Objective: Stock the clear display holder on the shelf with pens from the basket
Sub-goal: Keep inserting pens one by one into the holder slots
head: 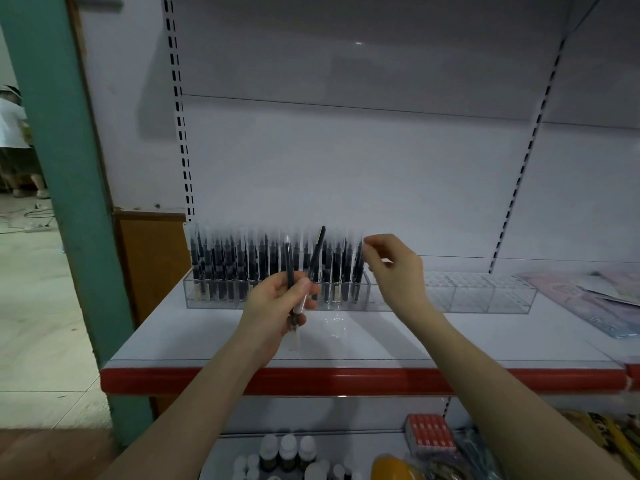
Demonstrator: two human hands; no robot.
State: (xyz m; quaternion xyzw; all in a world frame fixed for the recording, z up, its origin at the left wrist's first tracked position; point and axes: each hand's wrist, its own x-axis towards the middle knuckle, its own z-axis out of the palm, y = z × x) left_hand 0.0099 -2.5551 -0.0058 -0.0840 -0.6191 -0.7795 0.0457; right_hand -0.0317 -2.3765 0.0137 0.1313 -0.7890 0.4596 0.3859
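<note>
A long clear display holder [478, 296] stands on the white shelf [207, 337] against the back panel. Its left half is packed with several upright black pens [242, 261] with clear caps; its right half holds none. My left hand [273, 306] is in front of the holder, shut on a few pens [290, 268] that fan upward. My right hand [394, 268] is at the right end of the pen rows, its fingertips pinching the cap of the last upright pen [358, 261]. The basket is out of view.
The shelf has a red front edge [346, 379]. Flat pinkish packets [588, 296] lie at its right end. Below sit small bottles [287, 448], a red box [429, 434] and other goods. A green post [69, 168] stands at left; a person is far left.
</note>
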